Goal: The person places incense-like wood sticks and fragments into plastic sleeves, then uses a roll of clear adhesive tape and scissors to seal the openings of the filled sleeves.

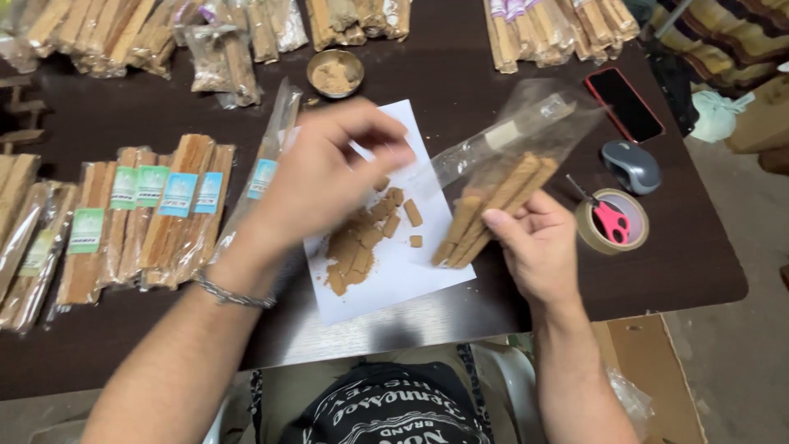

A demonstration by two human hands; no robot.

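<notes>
The clear plastic bag [514,152] of tan sticks [493,205] sits in your right hand [538,247], tilted so its open end points up and away over the dark table [460,74]. Your right fingers are closed around the lower ends of the sticks, thumb pressed across the front of them, wrist bent slightly inward. Your left hand [325,177] hovers above the white paper sheet [403,271], palm down, blurred; its fingertips look bunched together near the bag's mouth, but you cannot tell whether they pinch anything. A metal bracelet [233,294] circles your left wrist. Small tan broken pieces [370,234] and powder lie on the sheet just below that hand. To the left lie labelled packs of sticks [164,214]. A small metal bowl [335,72] of powder stands beyond the sheet. To the right lie a phone [623,103], a grey mouse [631,164], and a tape roll [612,220] with pink-handled scissors on it.
</notes>
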